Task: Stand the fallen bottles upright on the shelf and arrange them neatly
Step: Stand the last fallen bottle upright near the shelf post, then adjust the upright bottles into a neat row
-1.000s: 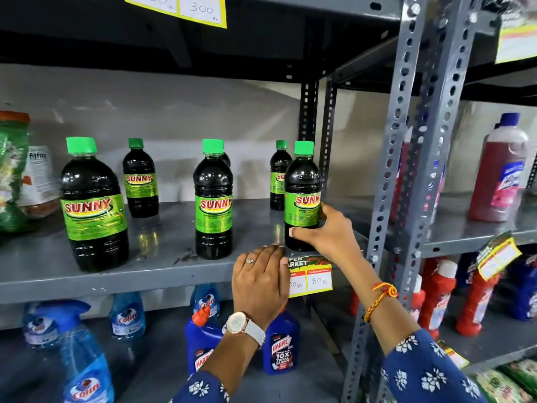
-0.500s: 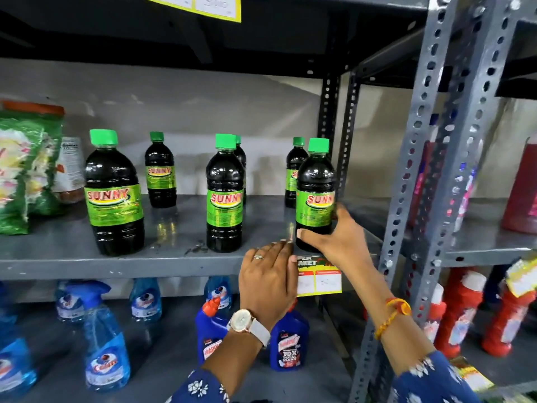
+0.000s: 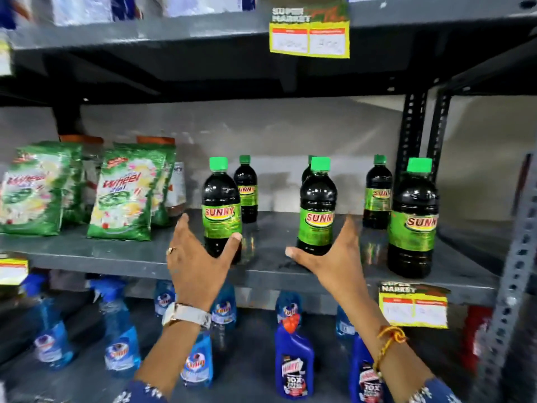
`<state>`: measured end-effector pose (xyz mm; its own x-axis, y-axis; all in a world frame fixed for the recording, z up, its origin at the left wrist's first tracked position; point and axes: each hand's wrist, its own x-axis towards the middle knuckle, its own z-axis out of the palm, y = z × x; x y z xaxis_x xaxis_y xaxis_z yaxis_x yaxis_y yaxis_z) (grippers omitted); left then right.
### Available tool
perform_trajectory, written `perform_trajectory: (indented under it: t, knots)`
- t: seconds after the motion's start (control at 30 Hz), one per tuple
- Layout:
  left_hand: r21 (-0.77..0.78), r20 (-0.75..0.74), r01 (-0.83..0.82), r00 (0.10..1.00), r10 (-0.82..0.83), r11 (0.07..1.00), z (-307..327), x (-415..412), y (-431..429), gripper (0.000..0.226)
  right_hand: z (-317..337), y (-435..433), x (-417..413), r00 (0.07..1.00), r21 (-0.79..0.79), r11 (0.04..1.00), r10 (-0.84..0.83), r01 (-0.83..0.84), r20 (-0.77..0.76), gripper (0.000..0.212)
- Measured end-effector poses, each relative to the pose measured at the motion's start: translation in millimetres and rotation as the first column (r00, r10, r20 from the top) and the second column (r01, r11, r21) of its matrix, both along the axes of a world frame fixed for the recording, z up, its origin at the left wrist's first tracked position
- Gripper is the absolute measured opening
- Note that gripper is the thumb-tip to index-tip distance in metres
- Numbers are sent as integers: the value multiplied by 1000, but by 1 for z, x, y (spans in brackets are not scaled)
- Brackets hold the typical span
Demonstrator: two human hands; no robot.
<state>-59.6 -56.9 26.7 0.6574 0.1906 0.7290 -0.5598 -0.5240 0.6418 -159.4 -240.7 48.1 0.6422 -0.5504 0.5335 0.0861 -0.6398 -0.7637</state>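
Several dark SUNNY bottles with green caps stand upright on the grey shelf (image 3: 116,257) in two rows. In front are a left bottle (image 3: 220,210), a middle bottle (image 3: 318,210) and a right bottle (image 3: 412,222). Behind them stand a back left bottle (image 3: 247,187), a mostly hidden one (image 3: 308,167) and a back right bottle (image 3: 377,193). My left hand (image 3: 197,263) is spread around the left bottle's base, thumb touching its right side, fingers apart from its left side. My right hand (image 3: 334,260) cups the middle bottle's base, thumb at its left, fingers off to its right.
Green Wheel detergent packs (image 3: 125,196) lean on the shelf's left part. A perforated steel post (image 3: 511,286) stands at the right. A yellow price tag (image 3: 414,308) hangs from the shelf edge. Below are blue spray bottles (image 3: 119,344) and blue cleaner bottles (image 3: 293,362).
My right hand left the right front bottle and moved left to the middle one. My left hand rose from the shelf edge to the left bottle. The view shifted left and up.
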Motion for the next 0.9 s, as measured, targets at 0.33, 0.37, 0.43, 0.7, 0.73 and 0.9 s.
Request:
perform_trajectory:
  t: [0.33,0.37,0.43,0.7,0.73,0.9]
  knots:
    - [355,-146,70,989,-19,932,-11,40,16,106,-13,5,10,984,-42,985,-169,167,-51,78]
    - [371,-134,59,991,-9,927,-13,41,17,102,-13,6,10,981,-66,981,-184,180,-56,69]
    - [368,-111,42,994,-1,929,-16,42,16,96,-14,7,12,976,-96,975,-207,200,-61,62]
    - [347,-75,2,997,26,938,-23,53,9,85,-11,10,11,968,-124,965,-239,230,-73,64]
    - [350,-78,2,997,27,937,-23,53,8,83,-11,11,11,969,-127,965,-237,227,-67,63]
    - [366,-87,11,996,22,931,-24,55,9,82,-13,11,11,970,-157,963,-234,221,-67,62]
